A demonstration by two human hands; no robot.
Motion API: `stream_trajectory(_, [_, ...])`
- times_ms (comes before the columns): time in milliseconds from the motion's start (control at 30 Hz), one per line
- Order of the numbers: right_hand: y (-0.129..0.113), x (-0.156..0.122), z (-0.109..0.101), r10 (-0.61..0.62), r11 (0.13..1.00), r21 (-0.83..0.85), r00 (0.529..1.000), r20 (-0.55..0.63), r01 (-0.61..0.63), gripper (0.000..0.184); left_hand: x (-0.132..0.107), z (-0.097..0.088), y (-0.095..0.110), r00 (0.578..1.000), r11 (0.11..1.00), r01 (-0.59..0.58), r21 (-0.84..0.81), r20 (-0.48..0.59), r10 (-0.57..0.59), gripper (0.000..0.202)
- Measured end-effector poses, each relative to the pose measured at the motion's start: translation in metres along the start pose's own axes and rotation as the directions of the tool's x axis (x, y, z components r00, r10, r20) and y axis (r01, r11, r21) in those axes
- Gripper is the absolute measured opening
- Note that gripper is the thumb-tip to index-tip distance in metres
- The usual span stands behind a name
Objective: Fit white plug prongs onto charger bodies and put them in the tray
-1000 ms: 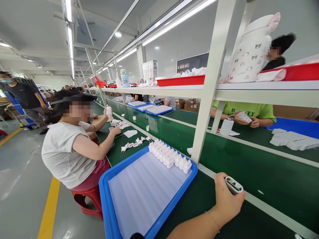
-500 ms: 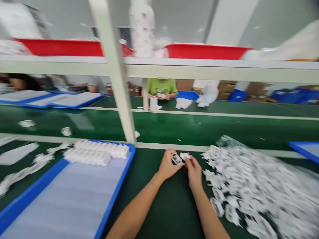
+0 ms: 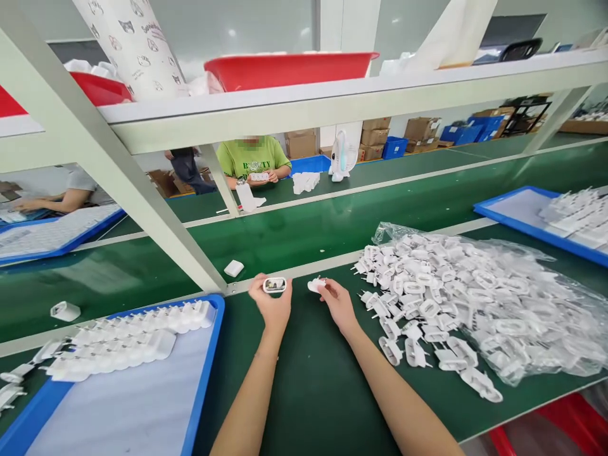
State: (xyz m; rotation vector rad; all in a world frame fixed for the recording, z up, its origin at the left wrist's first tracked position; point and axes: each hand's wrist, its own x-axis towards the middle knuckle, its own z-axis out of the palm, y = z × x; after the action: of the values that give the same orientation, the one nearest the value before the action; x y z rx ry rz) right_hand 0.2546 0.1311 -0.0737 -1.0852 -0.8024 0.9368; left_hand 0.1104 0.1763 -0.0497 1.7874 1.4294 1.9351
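My left hand (image 3: pixel 272 307) is closed round a white charger housing (image 3: pixel 275 285), its open end facing me with small parts showing inside. Apart from it, to the right, my right hand (image 3: pixel 338 304) pinches a white plug cover (image 3: pixel 315 285) with pins on its far side. A big heap of similar white plug covers (image 3: pixel 427 285) spreads to the right of my right hand, partly on and in a clear plastic bag (image 3: pixel 546 316). To my left lies a blue-rimmed tray (image 3: pixel 209 361) with rows of white chargers (image 3: pixel 142 332), pins up, at its far end.
A slanted white post (image 3: pixel 142 183) and a shelf beam (image 3: pixel 332 104) with red bins (image 3: pixel 289 71) stand ahead. Loose white housings (image 3: pixel 234 268) lie on the green belt (image 3: pixel 294 234). A person in a green shirt (image 3: pixel 251 158) sits across. Another blue tray (image 3: pixel 522 206) is at right.
My hands have moved apart, with the housing and the plug cover now separated by a gap. The camera view has turned to the right and tilted.
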Motion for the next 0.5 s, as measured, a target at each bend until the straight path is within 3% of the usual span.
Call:
stream_trajectory(167, [0.003, 0.0, 0.006, 0.004, 1.0, -0.027, 0.999, 0.039, -0.003, 0.029, 0.006, -0.005, 0.003, 0.999, 0.996, 0.035, -0.08, -0.019, -0.036, 0.047])
stream_trajectory(233, [0.001, -0.001, 0.007, 0.034, 0.999, 0.008, 0.998, 0.045, -0.034, 0.032, 0.001, -0.001, 0.003, 0.982, 0.985, 0.154, -0.084, 0.12, -0.143, 0.045])
stream_trajectory(267, [-0.001, -0.001, 0.006, 0.057, 0.998, 0.036, 0.997, 0.045, -0.059, 0.034, -0.003, 0.002, 0.002, 0.946, 0.971, 0.236, -0.045, 0.239, -0.219, 0.045])
stream_trajectory(333, [-0.005, -0.002, 0.003, 0.11, 0.988, 0.108, 0.994, 0.025, -0.112, 0.036, -0.011, 0.007, -0.001, 0.814, 0.942, 0.313, 0.118, 0.478, -0.33, 0.045])
stream_trajectory(367, [-0.008, -0.002, 0.001, 0.139, 0.979, 0.146, 0.99, 0.019, -0.14, 0.037, -0.013, 0.008, -0.003, 0.756, 0.938, 0.279, 0.204, 0.557, -0.346, 0.046])
stream_trajectory(433, [-0.012, -0.001, -0.004, 0.188, 0.958, 0.216, 0.982, 0.029, -0.19, 0.037, -0.014, 0.006, -0.006, 0.687, 0.944, 0.127, 0.303, 0.66, -0.304, 0.051])
stream_trajectory(500, [-0.014, 0.0, -0.009, 0.225, 0.935, 0.27, 0.973, 0.057, -0.232, 0.037, -0.009, 0.0, -0.009, 0.592, 0.96, -0.003, 0.281, 0.774, -0.225, 0.054])
